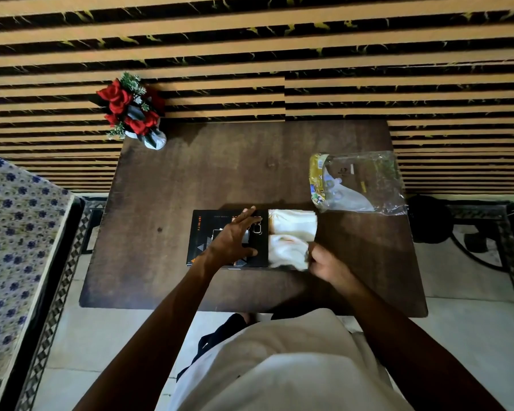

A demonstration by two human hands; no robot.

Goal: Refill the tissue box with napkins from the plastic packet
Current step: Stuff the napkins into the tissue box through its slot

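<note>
On the dark wooden table (166, 185), near its middle, lies the black tissue box (201, 235) with pale geometric print and a line of orange lettering along its 9 o'clock edge. Its 3 o'clock end shows white napkins (291, 229) – a stack that looks split into 2 folded bundles, one toward 12 o'clock and one toward 6 o'clock, both touching the box's dark edge

The left hand (235, 238) rests flat on top of the box, fingers spread and reaching toward 1 o'clock, palm down; it grasps nothing, only presses on the lid. The right hand (328, 262) sits at 4 o'clock from the box, curled, its fingertips against the nearer bundle of napkins. That corner is blurred, so whether the fingers pinch the napkins or merely push them I cannot tell

At 1 o'clock from the box, apart from it, the plastic packet (359, 182) lies crumpled and mostly see-through, with a yellow printed band along its 9 o'clock side and what looks like 1 white scrap inside – flattened rather than full

At the table's 11 o'clock corner stands a small pale vase of red roses (125, 106) with green sprigs. Behind the table runs a wall of tan and black stripes (279, 40). A floral-patterned cushion (12, 232) lies off at 9 o'clock, beside the table
</note>
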